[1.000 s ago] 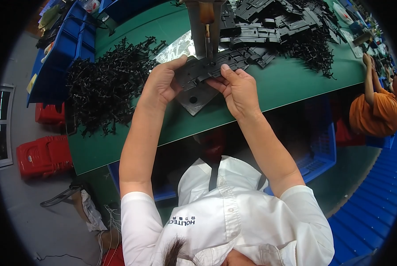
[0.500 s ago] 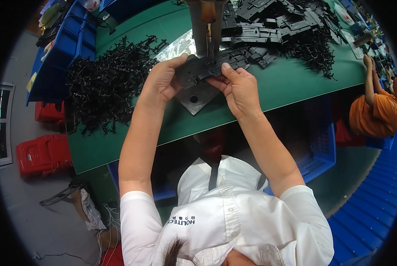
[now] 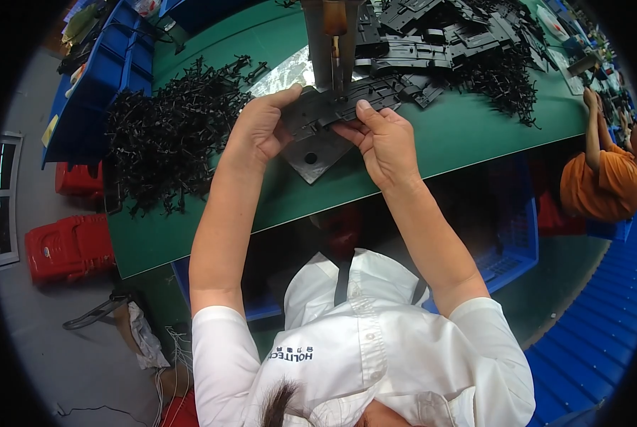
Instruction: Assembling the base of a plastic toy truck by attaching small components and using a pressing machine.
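On the green table [image 3: 468, 135], under the upright press tool [image 3: 330, 43], lies a flat black plastic part [image 3: 325, 107] — left hand [image 3: 258, 132] and right hand [image 3: 382, 139] pinch its near edge, fingers clamped on it.

One green bench [image 3: 432, 142] carries everything. Two heaps of small black branched parts lie on it: a large heap [image 3: 169, 135] toward its left edge and a smaller heap [image 3: 503, 82] toward its far right. One stack of flat black moulded pieces [image 3: 432, 32] sits along the far edge, too many to count. One upright press tool [image 3: 330, 43] stands mid-bench. Two red crates [image 3: 69, 245] stand on the floor beyond the left edge.
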A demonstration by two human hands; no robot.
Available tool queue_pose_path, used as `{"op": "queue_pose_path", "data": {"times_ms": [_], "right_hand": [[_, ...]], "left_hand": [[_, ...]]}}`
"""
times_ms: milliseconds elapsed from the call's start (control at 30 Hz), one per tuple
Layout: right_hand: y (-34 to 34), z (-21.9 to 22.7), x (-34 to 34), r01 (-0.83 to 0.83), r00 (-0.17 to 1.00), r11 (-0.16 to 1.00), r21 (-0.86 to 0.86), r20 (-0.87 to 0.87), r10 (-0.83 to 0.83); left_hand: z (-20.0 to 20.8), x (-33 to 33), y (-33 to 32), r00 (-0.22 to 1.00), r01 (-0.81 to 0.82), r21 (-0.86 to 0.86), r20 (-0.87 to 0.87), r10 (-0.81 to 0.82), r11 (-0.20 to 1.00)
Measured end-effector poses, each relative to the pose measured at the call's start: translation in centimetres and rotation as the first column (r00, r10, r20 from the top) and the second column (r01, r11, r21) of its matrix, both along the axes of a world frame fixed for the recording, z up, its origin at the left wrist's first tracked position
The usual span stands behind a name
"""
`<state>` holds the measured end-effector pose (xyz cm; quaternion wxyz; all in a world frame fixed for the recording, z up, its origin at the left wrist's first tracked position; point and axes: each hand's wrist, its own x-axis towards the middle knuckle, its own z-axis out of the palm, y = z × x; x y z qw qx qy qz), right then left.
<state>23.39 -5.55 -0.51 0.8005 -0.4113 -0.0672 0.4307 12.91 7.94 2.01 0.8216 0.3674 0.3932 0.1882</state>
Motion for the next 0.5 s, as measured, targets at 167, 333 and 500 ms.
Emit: {"op": "queue_pose_path", "data": {"times_ms": [167,333,500], "right_hand": [[0.01,0.13,-0.03,-0.001,1.0,1.0,-0.002,-0.006,0.001],[0.01,0.08,0.0,0.002,1.0,1.0,-0.006,-0.011,-0.002],[0.05,0.21,-0.01,0.002,1.0,1.0,-0.01,-0.008,-0.003]], "left_hand": [[-0.17,-0.04,0.15,1.0,0.009,-0.006,0.014,-0.009,1.0],[-0.31,0.01,0.18,1.0,0.005,-0.008,0.022,-0.005,1.0],[-0.09,0.03,0.1,1.0,0.012,0.008,0.018,-0.012,1.0]]}}
